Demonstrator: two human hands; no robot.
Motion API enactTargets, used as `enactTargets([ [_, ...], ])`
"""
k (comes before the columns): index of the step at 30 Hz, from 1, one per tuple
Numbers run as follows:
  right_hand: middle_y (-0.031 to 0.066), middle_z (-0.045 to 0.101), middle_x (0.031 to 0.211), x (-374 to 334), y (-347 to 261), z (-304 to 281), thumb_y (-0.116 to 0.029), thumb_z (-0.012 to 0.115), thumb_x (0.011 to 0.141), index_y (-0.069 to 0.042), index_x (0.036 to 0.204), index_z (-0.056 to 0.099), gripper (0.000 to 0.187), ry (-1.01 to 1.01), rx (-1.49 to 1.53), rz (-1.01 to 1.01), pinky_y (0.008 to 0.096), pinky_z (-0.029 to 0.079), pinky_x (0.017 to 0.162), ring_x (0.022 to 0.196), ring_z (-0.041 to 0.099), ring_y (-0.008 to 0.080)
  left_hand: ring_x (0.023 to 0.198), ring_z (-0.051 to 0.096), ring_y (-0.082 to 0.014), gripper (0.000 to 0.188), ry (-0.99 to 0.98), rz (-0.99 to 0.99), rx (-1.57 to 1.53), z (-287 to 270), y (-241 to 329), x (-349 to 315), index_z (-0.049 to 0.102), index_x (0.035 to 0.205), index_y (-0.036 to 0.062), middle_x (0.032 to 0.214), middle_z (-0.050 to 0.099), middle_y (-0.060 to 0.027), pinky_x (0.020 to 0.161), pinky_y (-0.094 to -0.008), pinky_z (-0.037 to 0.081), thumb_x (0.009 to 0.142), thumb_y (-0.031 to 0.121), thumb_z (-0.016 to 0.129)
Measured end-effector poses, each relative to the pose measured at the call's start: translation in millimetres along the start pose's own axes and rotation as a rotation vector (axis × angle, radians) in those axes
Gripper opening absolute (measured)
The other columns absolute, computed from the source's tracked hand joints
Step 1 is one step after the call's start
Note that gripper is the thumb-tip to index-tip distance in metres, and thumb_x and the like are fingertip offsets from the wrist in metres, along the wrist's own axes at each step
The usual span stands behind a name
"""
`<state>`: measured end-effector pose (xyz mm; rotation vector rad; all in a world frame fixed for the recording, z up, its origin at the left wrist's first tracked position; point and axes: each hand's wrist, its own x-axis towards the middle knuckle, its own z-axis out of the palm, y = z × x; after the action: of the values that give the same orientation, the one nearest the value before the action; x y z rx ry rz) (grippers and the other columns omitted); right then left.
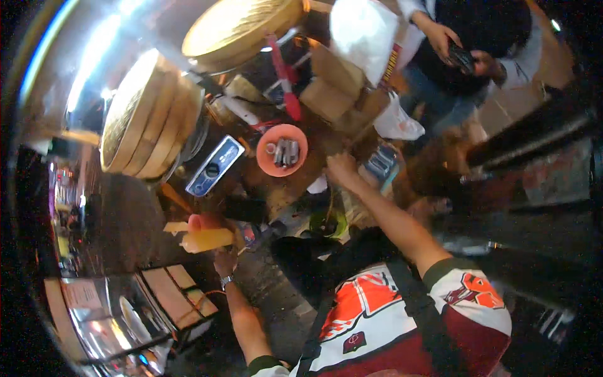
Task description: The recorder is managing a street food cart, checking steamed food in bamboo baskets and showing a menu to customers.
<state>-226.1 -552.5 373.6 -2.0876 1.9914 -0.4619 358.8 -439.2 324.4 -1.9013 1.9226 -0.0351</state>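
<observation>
My left hand (225, 259), with a watch at its wrist, is closed around the end of a yellow-orange bottle-shaped thing (206, 240) lying sideways. A reddish-pink rounded thing (200, 222) sits right beside it. My right hand (341, 168) is at the table, its fingers blurred and partly hidden, so what they hold does not show. Just left of that hand stands a pink bowl (264, 164) with several grey, metallic-looking pieces (287, 152) in it. To its right is a small box with blue contents (382, 164).
Bamboo steamers (147, 119) stand at the far left, with another round bamboo steamer (242, 31) behind. A blue-and-white device with a knob (215, 166), an open cardboard box (330, 88) and a white bag (399, 119) surround the bowl. At the far right a person's hands (446, 47) hold a dark object.
</observation>
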Motion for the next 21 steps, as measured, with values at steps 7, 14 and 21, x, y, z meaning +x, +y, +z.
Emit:
enactTargets([
  [7, 0.0161, 0.069, 0.085, -10.7, 36.2, 26.7, -0.029, 0.069, 0.075, -0.008, 0.082, 0.07, 0.022, 0.144, -0.118, 0.058, 0.0492, 0.054, 0.068, 0.084, 0.067, 0.0343, 0.088, 0.069, -0.0365, 0.071, 0.004, -0.099, -0.135, -86.7, 80.3, 3.1, 0.072, 0.092, -0.0018, 0.097, 0.07, -0.0224, 0.077, -0.0476, 0.056, 0.087, 0.066, 0.052],
  [14, 0.0214, 0.066, 0.102, -12.0, -6.9, -12.6, -0.019, 0.07, 0.074, -0.005, 0.08, 0.071, 0.015, 0.188, -0.07, 0.025, 0.0506, 0.056, 0.07, 0.094, 0.066, 0.0399, 0.102, 0.065, -0.0414, 0.091, -0.399, -0.113, 0.069, -69.2, 32.2, 13.1, 0.066, 0.107, -0.0105, 0.119, 0.061, -0.0317, 0.089, -0.047, 0.052, 0.087, 0.075, 0.04],
  [21, 0.0182, 0.068, 0.087, -13.1, -6.3, -13.4, -0.011, 0.063, 0.073, -0.005, 0.083, 0.068, 0.012, 0.056, 0.074, 0.042, 0.052, 0.051, 0.078, 0.089, 0.067, 0.0362, 0.099, 0.066, -0.0412, 0.096, -0.181, -0.131, 0.007, -48.4, 24.7, 5.9, 0.064, 0.109, -0.0114, 0.116, 0.061, -0.034, 0.088, -0.0468, 0.054, 0.086, 0.078, 0.037],
])
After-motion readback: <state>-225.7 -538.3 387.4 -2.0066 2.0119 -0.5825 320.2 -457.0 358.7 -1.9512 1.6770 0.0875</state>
